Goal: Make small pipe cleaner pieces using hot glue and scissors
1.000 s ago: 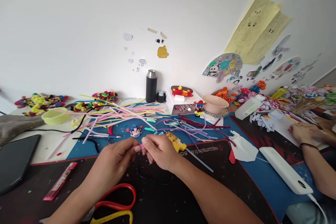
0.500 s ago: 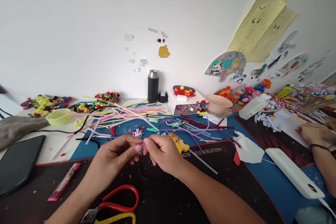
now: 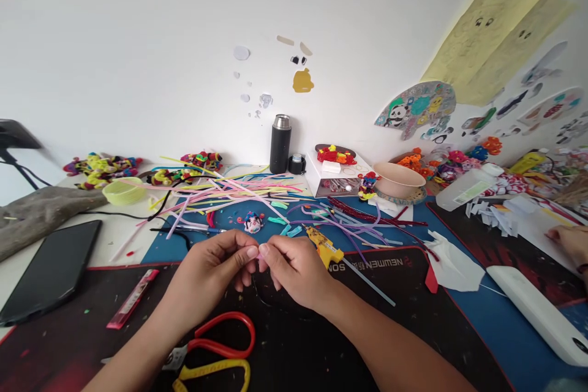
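Over the black mat, my left hand and my right hand meet fingertip to fingertip. Both pinch a tiny pink piece, mostly hidden by the thumbs; its kind is not clear. Beneath my left forearm lie scissors with one red and one yellow handle. A yellow glue gun with a clear glue stick rests just beyond my right hand. Behind the hands sits a small painted white head with blue and red trim, beside turquoise scraps.
Pipe cleaners spread across the back, before a black flask. A white box and beige bowl stand right of it. A phone and pink packet lie left. At far right are a white device and another person's hand.
The view has swung left, so the scene sits further right. Both hands keep pinching the pink piece, with thumbs close together. The other person's hand is now partly out of frame.
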Demonstrator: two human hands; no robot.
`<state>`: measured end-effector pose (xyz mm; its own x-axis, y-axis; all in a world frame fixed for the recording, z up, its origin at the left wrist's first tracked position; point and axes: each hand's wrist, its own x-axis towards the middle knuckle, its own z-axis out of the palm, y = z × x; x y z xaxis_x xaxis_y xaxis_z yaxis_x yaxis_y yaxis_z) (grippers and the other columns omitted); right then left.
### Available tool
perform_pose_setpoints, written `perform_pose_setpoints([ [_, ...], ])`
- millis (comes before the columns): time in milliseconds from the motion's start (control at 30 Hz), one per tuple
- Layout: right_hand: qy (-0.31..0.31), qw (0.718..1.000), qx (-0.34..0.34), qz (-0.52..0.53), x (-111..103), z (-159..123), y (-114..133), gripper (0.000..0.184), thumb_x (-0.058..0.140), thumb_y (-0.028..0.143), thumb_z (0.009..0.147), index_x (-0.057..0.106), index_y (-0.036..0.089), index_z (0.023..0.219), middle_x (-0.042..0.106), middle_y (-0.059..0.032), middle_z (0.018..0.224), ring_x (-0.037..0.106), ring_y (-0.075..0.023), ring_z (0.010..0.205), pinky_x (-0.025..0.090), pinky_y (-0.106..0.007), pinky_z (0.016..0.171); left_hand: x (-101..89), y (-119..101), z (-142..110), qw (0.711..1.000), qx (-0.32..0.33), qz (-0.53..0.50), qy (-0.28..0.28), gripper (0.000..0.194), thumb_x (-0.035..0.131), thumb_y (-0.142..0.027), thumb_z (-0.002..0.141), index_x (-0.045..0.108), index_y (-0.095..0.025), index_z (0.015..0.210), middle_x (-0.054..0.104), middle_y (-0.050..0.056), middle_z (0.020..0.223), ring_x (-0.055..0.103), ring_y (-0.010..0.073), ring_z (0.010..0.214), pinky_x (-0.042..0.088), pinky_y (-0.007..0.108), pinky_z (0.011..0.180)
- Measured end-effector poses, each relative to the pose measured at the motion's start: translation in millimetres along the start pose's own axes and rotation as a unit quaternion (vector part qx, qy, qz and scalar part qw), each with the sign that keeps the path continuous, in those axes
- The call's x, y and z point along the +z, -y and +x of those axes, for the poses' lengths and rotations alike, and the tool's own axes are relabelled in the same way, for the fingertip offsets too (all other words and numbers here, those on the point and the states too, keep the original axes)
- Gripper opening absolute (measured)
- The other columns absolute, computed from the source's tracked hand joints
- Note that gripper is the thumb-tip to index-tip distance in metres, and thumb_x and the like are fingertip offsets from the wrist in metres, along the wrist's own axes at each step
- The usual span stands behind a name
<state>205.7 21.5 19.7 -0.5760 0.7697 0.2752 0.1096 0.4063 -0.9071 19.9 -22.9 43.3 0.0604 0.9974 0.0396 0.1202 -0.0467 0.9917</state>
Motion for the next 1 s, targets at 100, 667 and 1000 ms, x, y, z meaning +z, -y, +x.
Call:
perform_pose_setpoints([
  [100, -0.023, 1.000, 0.006, -0.020, -0.6, 0.3, 2.3, 0.042, 0.052, 0.039, 0.110, 0.064, 0.019, 0.075, 0.052, 0.0057, 0.050, 0.049, -0.0091, 0.045, 0.039, -0.024, 0.056, -0.9, 1.1, -0.4, 1.000, 0.021, 0.012, -0.003, 0.031, 0.075, -0.051, 0.090, 0.077, -0.021, 0.082, 0.071, 0.001, 0.067, 0.065, 0.0159, 0.058, 0.054, 0.024, 0.054],
  [667, 0.025, 1.000, -0.012, -0.012, 2.9, -5.7, 9.6, 0.034, 0.055, 0.043, 0.108, 0.063, 0.019, 0.086, 0.058, 0.0035, 0.064, 0.052, -0.0096, 0.056, 0.036, -0.023, 0.056, -8.1, -3.1, -8.5, 0.999, -0.048, 0.019, -0.014, 0.040, 0.076, -0.058, 0.087, 0.074, -0.019, 0.080, 0.069, 0.002, 0.061, 0.063, 0.0160, 0.051, 0.054, 0.025, 0.050],
  [1000, 0.009, 0.996, -0.030, -0.082, 5.0, -5.6, 15.7, 0.041, 0.048, 0.042, 0.111, 0.062, 0.021, 0.079, 0.068, -0.0006, 0.071, 0.064, -0.0126, 0.064, 0.045, -0.024, 0.065, -8.6, -6.0, -10.2, 0.998, -0.011, 0.053, -0.010, 0.038, 0.074, -0.057, 0.089, 0.076, -0.021, 0.077, 0.069, 0.003, 0.059, 0.063, 0.0170, 0.049, 0.053, 0.025, 0.047],
])
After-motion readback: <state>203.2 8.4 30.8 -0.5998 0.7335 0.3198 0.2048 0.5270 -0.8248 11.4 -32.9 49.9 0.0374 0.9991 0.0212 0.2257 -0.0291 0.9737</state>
